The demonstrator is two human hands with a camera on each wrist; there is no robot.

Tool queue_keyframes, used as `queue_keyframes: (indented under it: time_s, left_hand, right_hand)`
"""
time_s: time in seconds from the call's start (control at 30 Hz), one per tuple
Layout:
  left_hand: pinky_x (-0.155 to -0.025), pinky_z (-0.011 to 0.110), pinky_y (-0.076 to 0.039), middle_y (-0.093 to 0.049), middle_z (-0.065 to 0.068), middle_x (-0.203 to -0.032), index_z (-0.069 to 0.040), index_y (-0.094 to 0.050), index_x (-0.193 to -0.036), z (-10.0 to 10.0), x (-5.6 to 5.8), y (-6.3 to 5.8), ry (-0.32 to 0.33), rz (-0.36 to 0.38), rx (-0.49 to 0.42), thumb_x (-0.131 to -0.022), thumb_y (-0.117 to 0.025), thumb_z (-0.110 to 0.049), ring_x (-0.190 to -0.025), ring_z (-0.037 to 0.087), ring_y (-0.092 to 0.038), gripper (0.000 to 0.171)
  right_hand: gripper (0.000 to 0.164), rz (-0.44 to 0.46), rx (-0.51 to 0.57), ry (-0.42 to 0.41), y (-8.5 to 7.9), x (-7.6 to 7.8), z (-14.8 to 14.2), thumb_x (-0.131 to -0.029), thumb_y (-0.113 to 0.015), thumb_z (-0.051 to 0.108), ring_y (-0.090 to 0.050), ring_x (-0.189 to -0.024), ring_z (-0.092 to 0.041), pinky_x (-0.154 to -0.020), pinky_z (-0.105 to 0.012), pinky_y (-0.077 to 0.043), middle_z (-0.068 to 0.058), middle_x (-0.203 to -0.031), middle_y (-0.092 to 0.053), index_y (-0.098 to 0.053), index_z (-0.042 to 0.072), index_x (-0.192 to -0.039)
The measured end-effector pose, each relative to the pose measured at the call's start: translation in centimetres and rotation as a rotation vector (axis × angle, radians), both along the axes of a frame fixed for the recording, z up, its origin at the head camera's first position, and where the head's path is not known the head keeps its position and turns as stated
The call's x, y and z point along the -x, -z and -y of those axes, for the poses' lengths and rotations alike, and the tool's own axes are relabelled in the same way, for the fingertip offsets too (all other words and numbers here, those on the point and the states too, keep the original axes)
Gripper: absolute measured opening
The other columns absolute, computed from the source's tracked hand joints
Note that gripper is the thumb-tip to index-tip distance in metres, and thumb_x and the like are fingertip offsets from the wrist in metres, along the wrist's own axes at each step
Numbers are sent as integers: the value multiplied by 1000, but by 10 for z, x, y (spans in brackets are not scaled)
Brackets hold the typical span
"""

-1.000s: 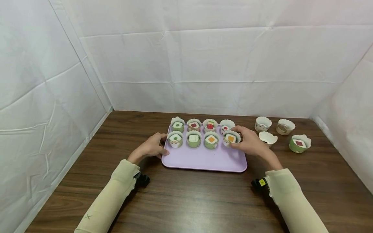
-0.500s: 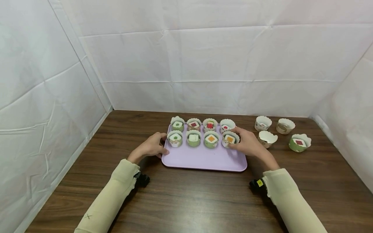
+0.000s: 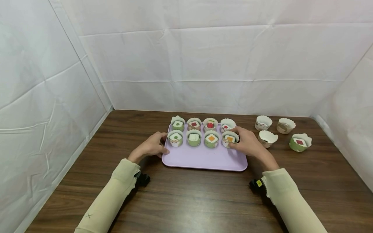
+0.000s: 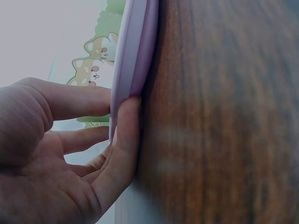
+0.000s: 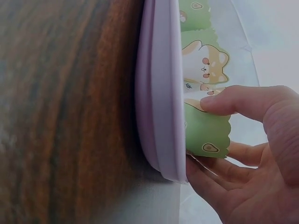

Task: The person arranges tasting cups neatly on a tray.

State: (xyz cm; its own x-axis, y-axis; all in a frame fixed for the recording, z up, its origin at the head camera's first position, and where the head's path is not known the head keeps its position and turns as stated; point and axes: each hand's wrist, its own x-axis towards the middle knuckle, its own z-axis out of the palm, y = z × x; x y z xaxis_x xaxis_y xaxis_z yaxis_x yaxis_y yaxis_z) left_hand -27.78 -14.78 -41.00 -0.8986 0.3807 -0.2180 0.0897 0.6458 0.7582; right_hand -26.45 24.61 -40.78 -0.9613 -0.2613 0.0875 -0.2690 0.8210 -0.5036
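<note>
Item under inspection: the paper baking cup (image 3: pixel 226 143) at the right end of the near row on the lilac tray (image 3: pixel 204 158). It stands upright, holding an orange-centred piece (image 3: pixel 230 139). The right hand (image 3: pixel 248 142) pinches its wall, thumb on the near side, the other fingers beyond.

Handling, by judgement: very light, with a thin wall that would dent under a hard squeeze; the piece inside looks loose and soft. Best hold is low on opposite sides of the wall, clear of the scalloped rim. The tray appears stiff and smooth, so cups may slide if it tips.

The left hand (image 3: pixel 151 145) pinches the tray's left rim, thumb over the top, a finger against the outer side.

Seven more filled cups share the tray. On the bench (image 3: pixel 186 200) to its right stand four others, among them a green cup (image 3: pixel 296 147) with a dark-red-centred piece.

Not verifiable: the inspected cup's base, hidden by the tray rim in the right wrist view; the left thumb's tip, also behind the rim; the contents of the brown-patterned cup (image 3: pixel 284 128).
</note>
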Motion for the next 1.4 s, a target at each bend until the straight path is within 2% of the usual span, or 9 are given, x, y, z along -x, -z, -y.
queue_keyframes:
  time_s: [0.4,1.07,1.4]
  left_hand:
    - [-63,32,-66,-42,29,-136,7,-43,-150,-1,-1,1,-1,6,-8,-86,-75,5,-81,24,-64,72]
    - [-63,33,-66,-42,29,-135,8,-43,-149,-1,-1,0,-6,5,-13,-85,-75,6,-80,24,-64,72]
    - [-63,31,-66,-42,29,-136,7,-42,-151,-1,-1,2,-6,2,-9,-86,-74,6,-82,25,-65,73]
  right_hand:
    - [60,11,-30,16,-2,0,4,-88,-77,21,-59,-125,-46,-102,-60,-52,-30,-132,-63,-55,-8,-136]
    - [67,18,-39,15,-3,-1,3,-87,-80,21,-59,-122,-44,-100,-58,-53,-32,-132,-61,-51,-10,-139]
    - [71,55,-55,28,-5,-1,3,-89,-80,25,-55,-129,-47,-102,-59,-52,-33,-139,-57,-47,-9,-142]
